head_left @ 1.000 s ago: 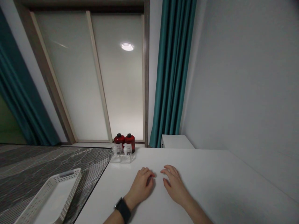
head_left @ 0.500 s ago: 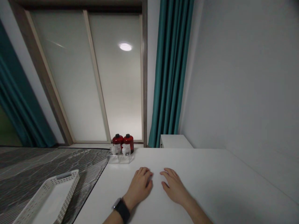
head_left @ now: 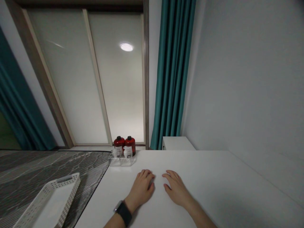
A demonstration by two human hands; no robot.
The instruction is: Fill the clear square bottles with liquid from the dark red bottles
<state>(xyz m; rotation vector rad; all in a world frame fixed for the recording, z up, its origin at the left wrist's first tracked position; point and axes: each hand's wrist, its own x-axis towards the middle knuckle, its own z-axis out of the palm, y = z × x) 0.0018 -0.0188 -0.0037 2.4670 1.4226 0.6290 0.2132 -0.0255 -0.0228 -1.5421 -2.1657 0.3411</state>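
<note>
My left hand (head_left: 142,187) rests on the white table (head_left: 201,171), fingers a little bent and thumb apart, holding nothing. A black smartwatch (head_left: 123,212) is on that wrist. To its right, across a small gap, my right hand (head_left: 176,188) lies on the same surface with its fingers apart and nothing in it. Nearest to the left hand, at the table's far left corner, stands a clear divided tray (head_left: 120,163). Two red bottles with black caps, a left bottle (head_left: 119,142) and a right bottle (head_left: 130,143), stand at the tray, with small white pump heads (head_left: 125,152) in front.
A white perforated basket (head_left: 68,198) is at the lower left, beside the table over a grey patterned surface (head_left: 90,164). Behind the table are a white cabinet (head_left: 178,144), a teal curtain (head_left: 172,79) and frosted sliding doors (head_left: 121,88). A wall (head_left: 247,79) borders the right side.
The view has shifted very slightly. Both hands keep the same pose on the table, and the objects stay in place.
</note>
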